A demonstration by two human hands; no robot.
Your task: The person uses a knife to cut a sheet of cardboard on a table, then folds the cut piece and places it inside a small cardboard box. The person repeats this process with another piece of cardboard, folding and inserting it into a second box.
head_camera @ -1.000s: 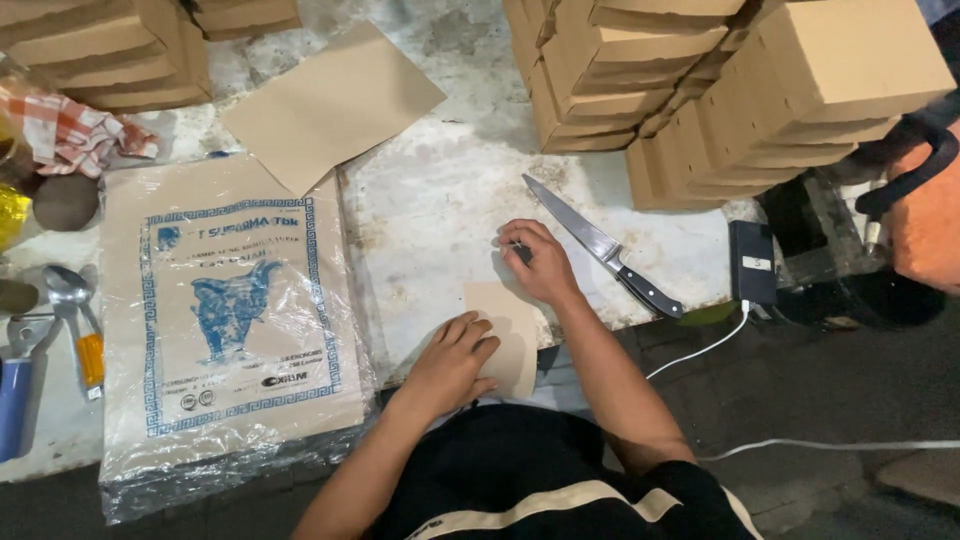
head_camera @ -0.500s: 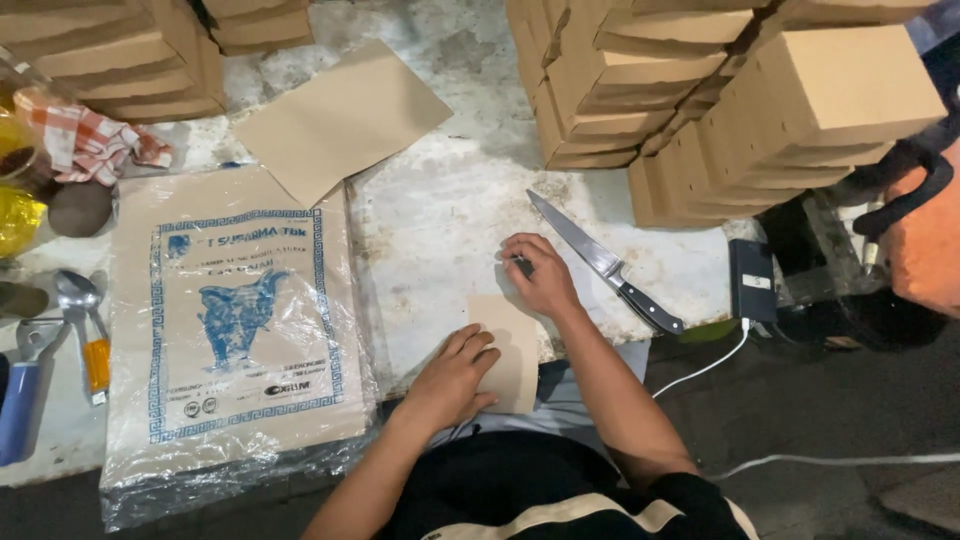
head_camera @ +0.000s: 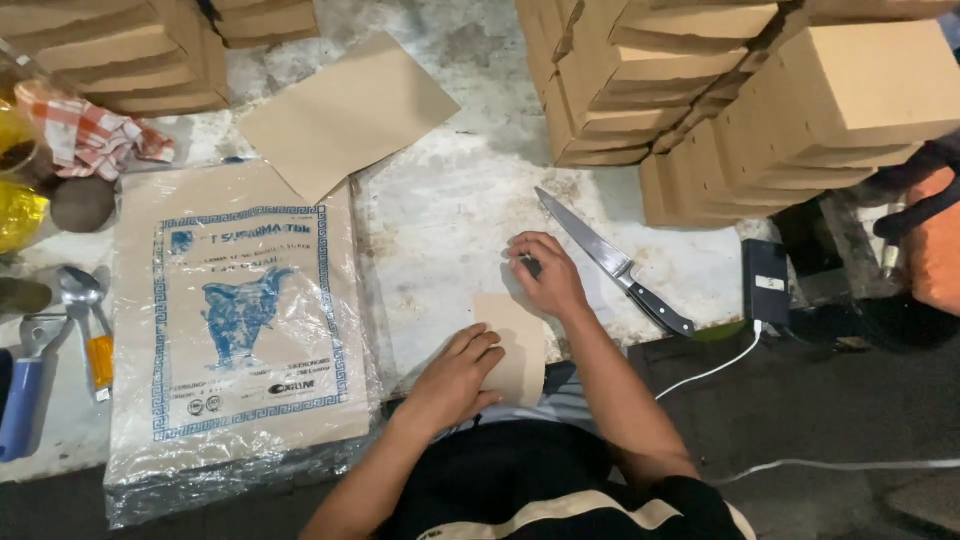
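We note the left hand (head_camera: 455, 375) lying flat, fingers spread, pressing on a small piece of brown paper (head_camera: 518, 345) at the near edge of the worktop (head_camera: 450, 210). It grips nothing. The right hand (head_camera: 545, 275) sits at one o'clock from the paper, fingers curled on the paper's far corner; a small dark thing shows at its fingertips, but we cannot tell what it is or whether it is gripped.

A kitchen knife (head_camera: 610, 262) lies at three o'clock from the right hand, just beside it and not touching, blade pointing to ten o'clock. A phone (head_camera: 766, 282) with a white cable (head_camera: 705, 372) lies beyond the knife handle.

At nine o'clock from the left hand we record a wrapped pack of paper (head_camera: 240, 330) with blue print. A loose brown sheet (head_camera: 345, 112) lies at twelve o'clock from the pack. Stacks of cardboard boxes (head_camera: 760, 90) stand at the far right, more boxes (head_camera: 120, 50) at the far left. A spoon (head_camera: 75, 290) and a checked cloth (head_camera: 90, 135) lie at the left edge.
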